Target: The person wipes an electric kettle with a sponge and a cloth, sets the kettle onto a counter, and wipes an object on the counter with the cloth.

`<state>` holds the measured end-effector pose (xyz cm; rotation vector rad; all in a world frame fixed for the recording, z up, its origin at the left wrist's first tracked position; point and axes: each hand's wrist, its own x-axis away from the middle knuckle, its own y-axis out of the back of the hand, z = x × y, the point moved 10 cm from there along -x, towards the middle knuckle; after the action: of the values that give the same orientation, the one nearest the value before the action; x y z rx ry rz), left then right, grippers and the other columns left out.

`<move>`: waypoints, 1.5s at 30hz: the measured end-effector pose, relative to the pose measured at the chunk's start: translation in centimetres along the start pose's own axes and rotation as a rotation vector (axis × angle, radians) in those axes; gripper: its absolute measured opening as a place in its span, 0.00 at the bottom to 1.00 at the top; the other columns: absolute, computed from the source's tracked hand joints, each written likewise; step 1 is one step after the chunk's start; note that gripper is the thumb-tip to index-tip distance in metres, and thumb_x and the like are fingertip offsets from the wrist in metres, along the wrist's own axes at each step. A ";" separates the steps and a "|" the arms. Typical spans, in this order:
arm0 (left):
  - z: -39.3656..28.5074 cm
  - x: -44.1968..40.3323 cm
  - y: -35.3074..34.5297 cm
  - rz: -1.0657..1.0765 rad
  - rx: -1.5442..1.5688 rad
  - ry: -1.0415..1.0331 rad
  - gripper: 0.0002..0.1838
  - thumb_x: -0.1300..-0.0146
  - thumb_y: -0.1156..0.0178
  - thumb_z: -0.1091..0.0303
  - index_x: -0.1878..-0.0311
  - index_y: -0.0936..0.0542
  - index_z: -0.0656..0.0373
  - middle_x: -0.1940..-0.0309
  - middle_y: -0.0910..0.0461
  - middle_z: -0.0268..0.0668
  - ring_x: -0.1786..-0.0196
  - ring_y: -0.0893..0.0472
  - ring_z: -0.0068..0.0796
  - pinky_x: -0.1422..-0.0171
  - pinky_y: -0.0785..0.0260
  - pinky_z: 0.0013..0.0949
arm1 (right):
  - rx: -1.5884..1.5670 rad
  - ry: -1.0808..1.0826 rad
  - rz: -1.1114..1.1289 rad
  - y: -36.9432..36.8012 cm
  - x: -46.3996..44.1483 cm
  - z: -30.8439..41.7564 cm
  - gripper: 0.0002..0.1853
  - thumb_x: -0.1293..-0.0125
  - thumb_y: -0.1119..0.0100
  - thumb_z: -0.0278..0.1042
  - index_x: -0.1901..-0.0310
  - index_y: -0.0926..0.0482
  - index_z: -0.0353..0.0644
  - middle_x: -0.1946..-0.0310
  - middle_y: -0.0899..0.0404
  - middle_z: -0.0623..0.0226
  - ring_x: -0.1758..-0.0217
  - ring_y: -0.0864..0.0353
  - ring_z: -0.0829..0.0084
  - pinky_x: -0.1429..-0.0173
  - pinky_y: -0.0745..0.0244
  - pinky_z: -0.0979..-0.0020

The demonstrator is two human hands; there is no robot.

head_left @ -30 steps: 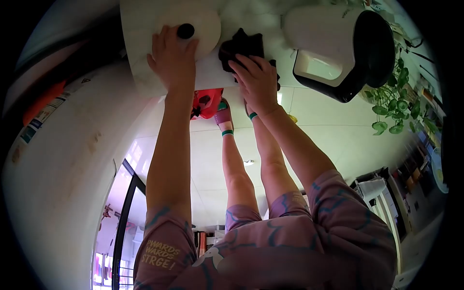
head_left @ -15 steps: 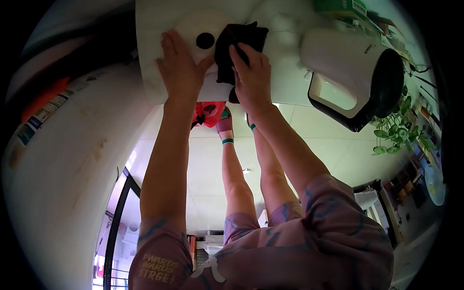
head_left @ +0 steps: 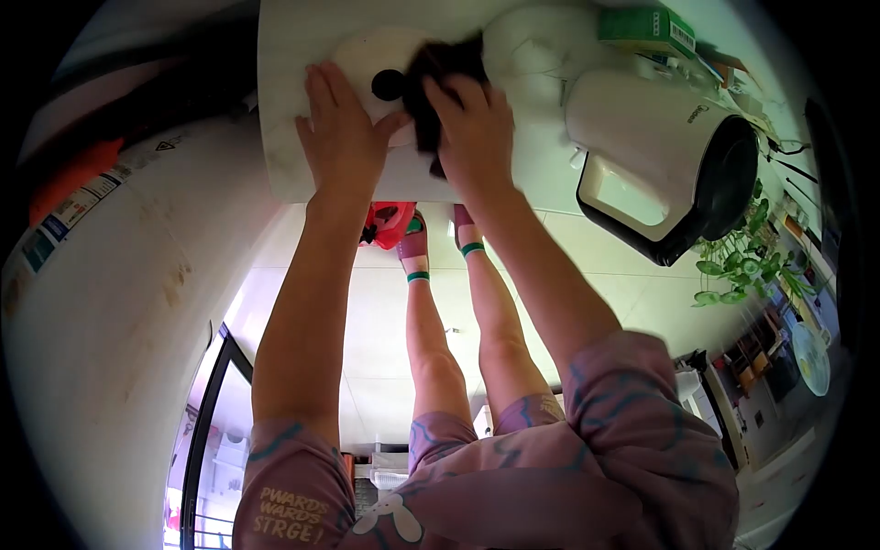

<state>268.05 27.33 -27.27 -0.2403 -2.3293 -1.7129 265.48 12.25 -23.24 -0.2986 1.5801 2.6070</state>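
Note:
A round white base (head_left: 390, 53) with a black disc (head_left: 389, 84) at its centre lies on the white table, like the power base of a kettle. My left hand (head_left: 344, 128) rests flat on its left edge, fingers stretched and thumb spread towards the middle. A dark cloth (head_left: 426, 101) lies bunched over the base's right side, blurred by motion. My right hand (head_left: 472, 124) presses on this cloth with bent fingers, hiding part of it. To the right is a white electric kettle (head_left: 642, 124) with a black lid and handle trim.
Behind the kettle sits a green box (head_left: 646, 29) among other small items. A plant (head_left: 747, 266) grows beyond the table's right side. Below the front edge, a red plastic bag (head_left: 390, 225) is on the floor beside my feet. The table edge (head_left: 422, 195) runs near my wrists.
My right hand has shifted the cloth slightly left and bunched it up. My left hand keeps its place on the base. The camera view has tilted a little.

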 end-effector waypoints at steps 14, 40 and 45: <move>-0.2 0.2 0.1 -0.021 -0.009 -0.004 0.59 0.44 0.30 0.43 0.23 0.51 0.70 0.22 0.51 0.55 0.20 0.47 0.49 0.25 0.45 0.62 | -0.044 0.022 -0.036 -0.1 0.5 -0.7 0.20 0.44 0.39 0.23 0.50 0.13 0.55 0.58 0.21 0.69 0.56 0.24 0.58 0.51 0.25 0.60; -2.2 3.1 0.3 -0.203 -0.052 0.043 0.53 0.43 0.31 0.43 0.26 0.43 0.70 0.23 0.47 0.56 0.20 0.46 0.46 0.22 0.49 0.57 | 0.044 0.086 -0.024 -1.9 -5.8 -0.5 0.23 0.45 0.39 0.21 0.48 0.14 0.55 0.52 0.21 0.66 0.52 0.25 0.58 0.47 0.24 0.60; -3.0 3.0 0.2 -0.196 -0.107 0.010 0.48 0.42 0.35 0.40 0.31 0.33 0.73 0.28 0.36 0.56 0.23 0.40 0.49 0.20 0.48 0.47 | 0.013 0.024 0.084 -1.5 -6.8 -0.7 0.17 0.43 0.34 0.31 0.50 0.12 0.53 0.49 0.21 0.64 0.49 0.24 0.57 0.44 0.24 0.59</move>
<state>265.53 24.54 -25.34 -0.0214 -2.3239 -1.9269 272.50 12.60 -23.43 -0.2695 1.6522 2.6633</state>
